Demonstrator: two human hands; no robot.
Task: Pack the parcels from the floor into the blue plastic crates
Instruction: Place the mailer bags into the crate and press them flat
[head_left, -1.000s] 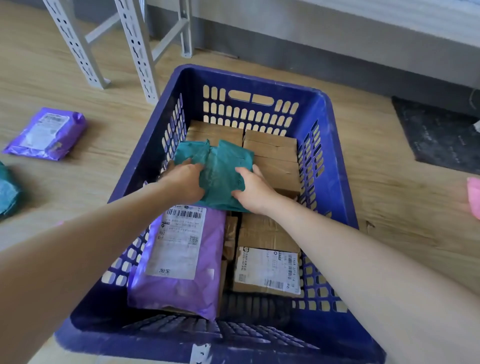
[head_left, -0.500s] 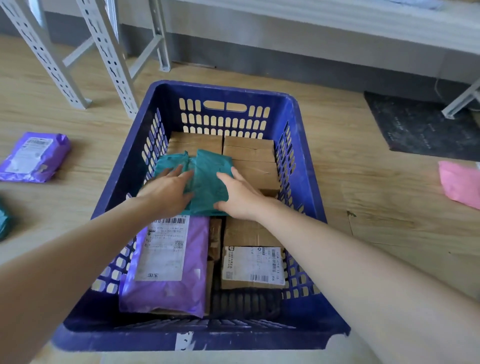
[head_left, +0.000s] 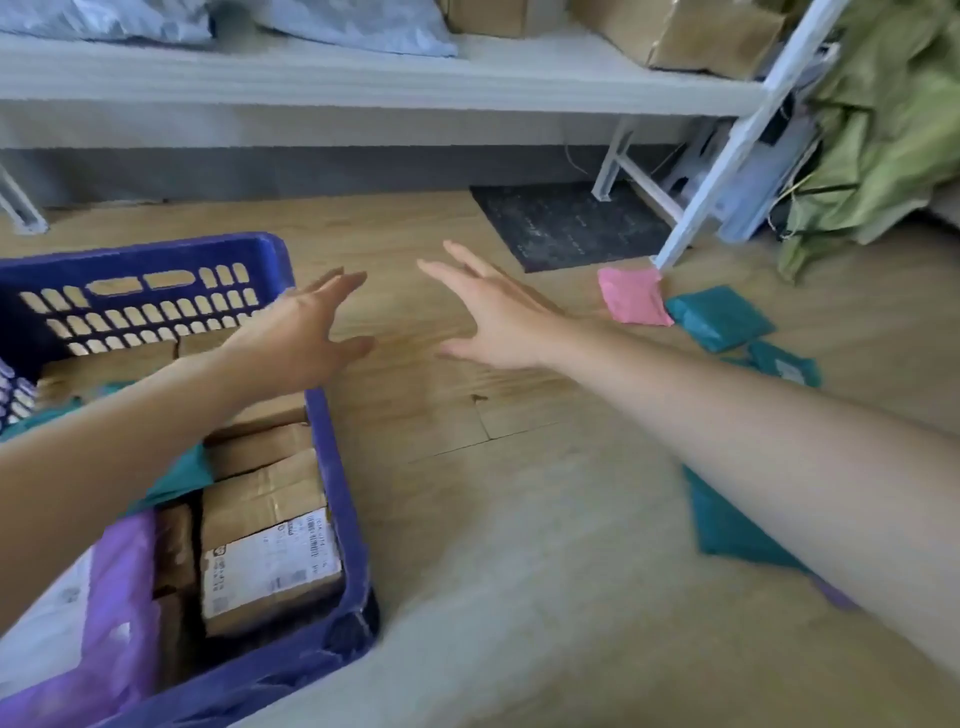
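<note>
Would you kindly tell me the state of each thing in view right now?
Blue crate, partly filled.
Left hand, open, empty, over the crate's right rim.
Right hand, open, empty, above the floor.
Pink parcel, lying on the floor, unpacked.
Teal parcel, lying on the floor, unpacked.
Labelled box, lying flat inside the crate.

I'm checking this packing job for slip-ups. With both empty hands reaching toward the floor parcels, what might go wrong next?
1. The pink parcel lies at the foot of the shelf leg; the right hand may knock the metal.
2. A teal parcel lies beneath the right forearm and could be overlooked or dragged.
3. The blue crate looks nearly full of boxes, so soft parcels laid on top might slide out.
</note>
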